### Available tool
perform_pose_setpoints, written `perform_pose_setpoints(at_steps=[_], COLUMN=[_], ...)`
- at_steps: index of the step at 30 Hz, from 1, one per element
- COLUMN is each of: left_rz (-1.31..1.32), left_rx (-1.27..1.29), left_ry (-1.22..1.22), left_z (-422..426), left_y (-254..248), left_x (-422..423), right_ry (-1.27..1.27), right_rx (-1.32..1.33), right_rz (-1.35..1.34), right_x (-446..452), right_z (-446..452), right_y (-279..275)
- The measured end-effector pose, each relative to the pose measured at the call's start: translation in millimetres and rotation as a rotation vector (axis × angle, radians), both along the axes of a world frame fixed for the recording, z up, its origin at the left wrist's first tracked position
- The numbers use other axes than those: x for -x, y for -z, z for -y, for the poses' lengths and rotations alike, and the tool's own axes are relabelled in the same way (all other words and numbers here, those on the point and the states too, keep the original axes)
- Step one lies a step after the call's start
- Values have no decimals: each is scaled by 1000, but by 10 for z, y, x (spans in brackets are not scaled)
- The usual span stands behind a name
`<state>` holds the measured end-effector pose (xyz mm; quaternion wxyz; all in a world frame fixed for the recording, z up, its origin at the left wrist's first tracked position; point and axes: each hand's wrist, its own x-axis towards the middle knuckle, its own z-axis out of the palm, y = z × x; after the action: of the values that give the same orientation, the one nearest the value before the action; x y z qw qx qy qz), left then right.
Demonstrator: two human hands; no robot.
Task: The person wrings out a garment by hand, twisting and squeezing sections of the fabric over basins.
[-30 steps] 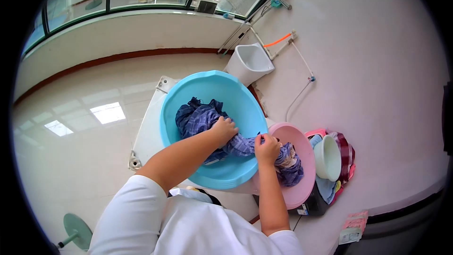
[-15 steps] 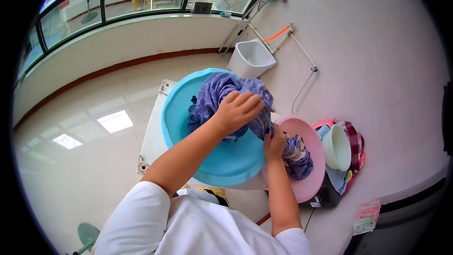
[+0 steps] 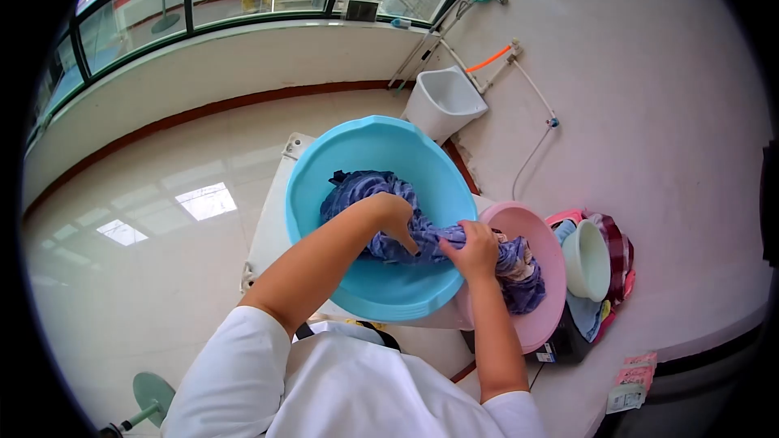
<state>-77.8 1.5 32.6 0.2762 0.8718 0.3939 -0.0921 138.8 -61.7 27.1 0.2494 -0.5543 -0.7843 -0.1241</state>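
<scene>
A purple-blue patterned cloth (image 3: 369,191) lies bunched in the light-blue basin (image 3: 324,150), and a twisted stretch of it runs right over the rim into the pink basin (image 3: 545,255). My left hand (image 3: 394,217) reaches down into the blue basin, closed on the cloth, its fingertips partly hidden. Near the right rim, my right hand (image 3: 475,250) grips the twisted stretch with its thumb toward the left. The cloth's end, with beige patches, rests in the pink basin. Whether it is one piece throughout I cannot tell.
Both basins sit on a white stand (image 3: 272,223). To the right, a pale green bowl (image 3: 587,259) stands among piled clothes (image 3: 617,247). Ahead are a white wall sink (image 3: 446,101) and pipes with an orange hose (image 3: 491,58). A green round object (image 3: 152,392) is at lower left.
The raised cloth has come down into the blue basin. My left hand has moved lower with it, and the stretch between my hands now lies flatter. The view has shifted slightly.
</scene>
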Motion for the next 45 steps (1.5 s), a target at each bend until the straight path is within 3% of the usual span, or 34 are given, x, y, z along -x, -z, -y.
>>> perform_pose_setpoints(at_steps=[3,6,8,9,11,12,15,19,21,22,24,26,32,35,37,38,40,42,44,45], left_rz=[17,230,381,381,696,694,908,878,793,787,533,323,240,316,373,364,469,500,605,600], left_rx=[-14,-232,-209,-218,-354,-361,-121,111,513,512,438,483,642,553,78,83,-283,-384,-533,-536], left_ry=[-30,-112,-205,-204,-179,-174,-267,-244,-177,-166,134,258,335,272,239,243,72,90,89,85], left_z=[-5,-1,2,-13,-41,-25,-8,-118,-258,-302,-376,-447,-437,-187,-89,-20,113,169,235,230], left_y=[30,172,182,245,417,432,427,316,298,280,225,229,520,204,-12,-130,-367,-447,-498,-453], left_x=[-70,-106,-154,-190,-301,-351,-481,-591,-668,-678,-703,-783,-965,-833,-751,-700,-595,-533,-486,-455], right_ry=[-116,-141,16,17,49,53,-45,-214,-265,-254,-364,-301,-306,-202,-158,-154,-162,-181,-128,-135], right_rx=[54,204,703,694,719,712,600,327,230,225,147,194,179,275,407,409,265,226,572,571], right_rz=[87,258,523,523,647,644,587,287,131,127,39,45,79,-3,-81,-91,92,15,-226,-228], right_x=[-34,-91,65,106,137,126,25,-196,-226,-229,-244,-219,-211,-243,-357,-411,-418,-297,-165,-139], right_z=[64,-17,-116,-174,-290,-287,-182,56,98,97,81,103,141,214,196,191,200,180,136,103], right_y=[-156,-274,-468,-421,-250,-248,-230,-90,-62,-41,-15,-51,-147,-321,-389,-418,-567,-721,-812,-742])
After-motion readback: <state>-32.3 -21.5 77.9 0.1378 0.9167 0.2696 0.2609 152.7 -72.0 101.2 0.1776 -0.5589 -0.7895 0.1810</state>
